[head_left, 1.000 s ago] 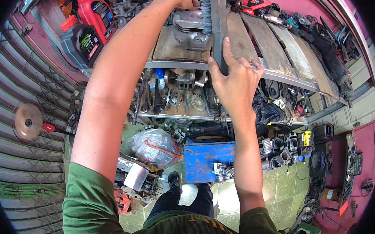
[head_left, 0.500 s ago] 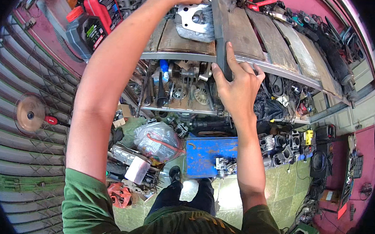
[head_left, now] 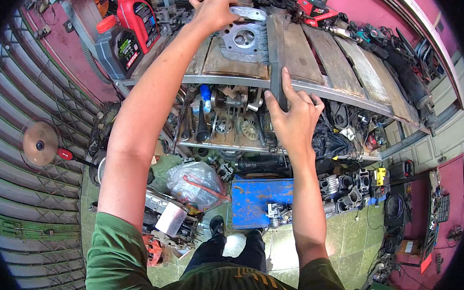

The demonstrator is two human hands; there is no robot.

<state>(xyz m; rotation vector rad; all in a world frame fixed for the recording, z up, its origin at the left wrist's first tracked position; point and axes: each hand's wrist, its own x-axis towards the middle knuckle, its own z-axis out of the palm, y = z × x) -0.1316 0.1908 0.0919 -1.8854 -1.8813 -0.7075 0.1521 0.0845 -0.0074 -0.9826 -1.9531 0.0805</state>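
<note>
Plank tabletop (head_left: 307,54): left hand (head_left: 214,13), fingers gripping the upper edge of a metal engine part (head_left: 244,38) above the planks (flat face showing, where fins showed earlier); brush (head_left: 278,52) at its right side; right hand (head_left: 297,120), fingers along the handle. Brushing apparently underway; another stroke would need steady support.

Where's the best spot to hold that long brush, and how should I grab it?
Grip the brush by its bare near end, probably coming from the right, thumb and fingers on opposite sides. The handle is slim there, and the bristles stick out leftward, farther up, toward the metal part. The right hand holds it there.
</note>
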